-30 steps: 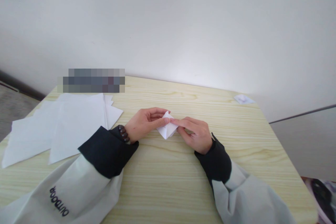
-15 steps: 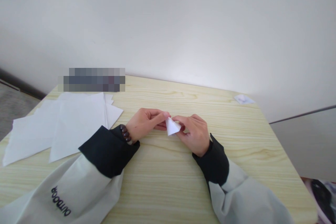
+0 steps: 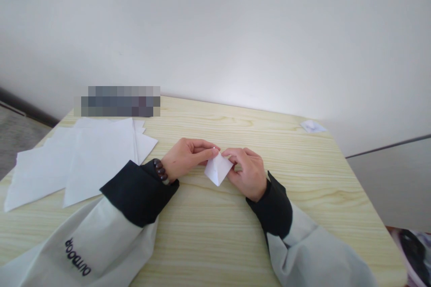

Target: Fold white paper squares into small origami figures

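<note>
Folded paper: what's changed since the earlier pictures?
The folded paper looks wider than just before, its lower tip nearer the person. The right hand has drawn its forefinger slightly away from the left hand. Both still hold it; the sheets stayed put.

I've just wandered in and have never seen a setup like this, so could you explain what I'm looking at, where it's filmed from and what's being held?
There is no robot here: these are a person's two bare hands. The camera is worn on the person's head, looking forward and down.

The left hand, with a dark bead bracelet at its wrist, and the right hand hold a small folded paper between them, one at each side.

They work over a wood-grain table by a pale wall. White sheets lie overlapping on the left. A small white piece lies at the far right corner. Something at the back left is hidden by a pixelated patch, so I can't tell what it is.
</note>
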Available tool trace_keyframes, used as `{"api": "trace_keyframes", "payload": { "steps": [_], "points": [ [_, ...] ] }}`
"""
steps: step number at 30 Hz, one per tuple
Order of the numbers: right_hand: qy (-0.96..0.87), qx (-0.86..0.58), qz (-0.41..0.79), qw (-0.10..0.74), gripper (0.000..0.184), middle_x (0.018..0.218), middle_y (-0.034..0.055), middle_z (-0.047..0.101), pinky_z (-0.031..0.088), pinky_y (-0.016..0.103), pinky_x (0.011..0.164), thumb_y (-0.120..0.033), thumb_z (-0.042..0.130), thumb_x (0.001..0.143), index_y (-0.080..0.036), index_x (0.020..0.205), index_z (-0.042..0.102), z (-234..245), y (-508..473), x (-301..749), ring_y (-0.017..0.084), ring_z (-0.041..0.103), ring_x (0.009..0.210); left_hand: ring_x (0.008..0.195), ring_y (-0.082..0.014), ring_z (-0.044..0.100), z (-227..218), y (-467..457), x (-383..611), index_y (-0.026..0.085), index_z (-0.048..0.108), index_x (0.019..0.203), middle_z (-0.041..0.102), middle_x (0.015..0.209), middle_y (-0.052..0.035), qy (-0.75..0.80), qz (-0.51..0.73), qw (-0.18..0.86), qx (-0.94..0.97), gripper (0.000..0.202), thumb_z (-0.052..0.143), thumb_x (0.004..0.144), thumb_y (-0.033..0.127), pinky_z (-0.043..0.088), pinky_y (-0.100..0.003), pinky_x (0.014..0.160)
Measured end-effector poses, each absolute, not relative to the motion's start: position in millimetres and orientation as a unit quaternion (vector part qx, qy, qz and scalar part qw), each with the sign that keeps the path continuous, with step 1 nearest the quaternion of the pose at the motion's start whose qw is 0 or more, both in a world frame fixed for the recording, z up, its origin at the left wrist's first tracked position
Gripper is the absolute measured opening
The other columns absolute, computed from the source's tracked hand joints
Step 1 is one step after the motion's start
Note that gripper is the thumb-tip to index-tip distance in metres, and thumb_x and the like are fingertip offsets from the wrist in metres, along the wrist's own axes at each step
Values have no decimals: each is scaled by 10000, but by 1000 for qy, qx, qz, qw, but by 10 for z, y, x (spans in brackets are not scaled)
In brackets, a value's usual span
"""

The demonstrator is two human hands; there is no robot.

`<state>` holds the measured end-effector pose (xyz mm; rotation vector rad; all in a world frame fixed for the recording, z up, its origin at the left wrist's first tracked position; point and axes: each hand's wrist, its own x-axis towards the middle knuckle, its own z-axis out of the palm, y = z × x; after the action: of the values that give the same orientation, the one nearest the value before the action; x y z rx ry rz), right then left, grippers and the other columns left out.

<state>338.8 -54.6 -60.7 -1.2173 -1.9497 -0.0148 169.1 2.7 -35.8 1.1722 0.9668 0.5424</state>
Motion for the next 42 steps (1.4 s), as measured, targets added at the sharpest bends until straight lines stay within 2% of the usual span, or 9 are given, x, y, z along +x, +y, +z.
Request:
{"api": "trace_keyframes", "payload": {
  "steps": [6, 15, 21, 25, 29, 35, 42],
  "points": [
    [-779, -465, -44, 418, 239, 611, -35, 677, 389, 244, 586, -50, 484, 714, -205, 884, 548, -605, -543, 3390, 97, 587, 476, 795, -188, 669, -346, 23, 1702, 180, 734, 801, 735, 830, -33, 428, 255, 694, 519, 245, 721, 647, 370, 538, -261, 731],
    [-787, -455, -31, 416, 216, 695, -3, 691, 414, 244, 592, -78, 469, 769, -210, 918, 555, -641, -543, 3413, 110, 591, 531, 806, -184, 656, -380, 37, 1685, 176, 730, 818, 730, 845, -38, 425, 268, 689, 522, 269, 738, 640, 378, 535, -274, 750],
    [-769, -463, 77, 434, 242, 797, 26, 680, 458, 266, 655, -114, 461, 773, -205, 982, 543, -621, -558, 3436, 132, 606, 634, 767, -176, 650, -416, 43, 1677, 159, 732, 809, 725, 842, -53, 441, 295, 674, 515, 302, 738, 634, 405, 527, -275, 723],
    [-734, -472, 206, 443, 252, 752, 18, 635, 462, 299, 659, -246, 438, 806, -193, 1038, 519, -571, -581, 3467, 156, 589, 672, 721, -164, 641, -437, 29, 1677, 159, 727, 847, 724, 793, -46, 456, 300, 645, 535, 334, 721, 648, 428, 516, -243, 654],
    [-722, -505, 231, 412, 212, 749, 25, 631, 436, 288, 645, -330, 408, 859, -191, 907, 561, -552, -574, 3465, 147, 561, 659, 713, -166, 632, -471, 11, 1683, 160, 725, 884, 724, 795, -49, 459, 314, 616, 558, 357, 701, 671, 445, 507, -239, 642],
    [-724, -544, 213, 366, 237, 584, -4, 571, 376, 240, 544, -344, 497, 843, -180, 698, 588, -574, -531, 3431, 110, 488, 538, 792, -181, 630, -482, 2, 1706, 166, 733, 851, 728, 865, -49, 453, 337, 602, 564, 316, 705, 675, 426, 502, -233, 666],
    [-719, -538, 227, 377, 260, 547, -12, 565, 371, 211, 491, -326, 519, 842, -177, 640, 590, -580, -539, 3430, 93, 478, 498, 730, -171, 634, -451, -3, 1709, 155, 735, 798, 728, 825, -46, 464, 336, 625, 530, 297, 728, 647, 411, 508, -241, 657]
  ]
}}
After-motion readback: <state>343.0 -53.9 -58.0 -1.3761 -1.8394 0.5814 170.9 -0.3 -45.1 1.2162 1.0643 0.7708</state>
